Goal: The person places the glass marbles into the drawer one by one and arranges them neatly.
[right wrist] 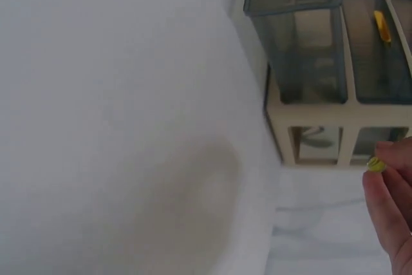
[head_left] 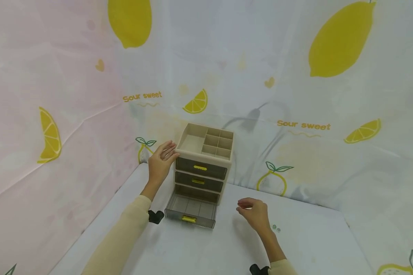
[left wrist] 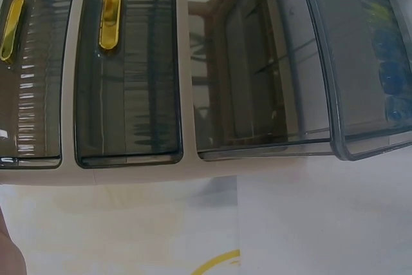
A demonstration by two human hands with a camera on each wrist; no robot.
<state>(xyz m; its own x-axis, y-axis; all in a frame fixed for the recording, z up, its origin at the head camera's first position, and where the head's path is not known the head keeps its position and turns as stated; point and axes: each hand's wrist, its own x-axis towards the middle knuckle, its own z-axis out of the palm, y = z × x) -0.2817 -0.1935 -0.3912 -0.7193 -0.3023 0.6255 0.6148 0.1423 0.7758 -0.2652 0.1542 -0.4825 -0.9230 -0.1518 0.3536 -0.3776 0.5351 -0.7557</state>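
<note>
A beige desktop drawer organizer (head_left: 204, 152) stands on the white table, with dark see-through drawers and yellow handles. Its bottom drawer (head_left: 191, 208) is pulled out; the upper two are closed. My left hand (head_left: 161, 162) rests against the organizer's upper left edge, fingers fairly straight. To the right of the organizer, my right hand (head_left: 255, 214) is held above the table. Between its thumb and fingertip it pinches a small shiny yellow-green piece (right wrist: 376, 164), too small to name exactly. In the head view the fingers hide that piece.
Two small round greenish pieces (head_left: 276, 228) lie on the table (head_left: 309, 236) by the right wrist. The organizer's top has one large compartment and several small ones. Lemon-print cloth (head_left: 227, 76) hangs behind and at the left.
</note>
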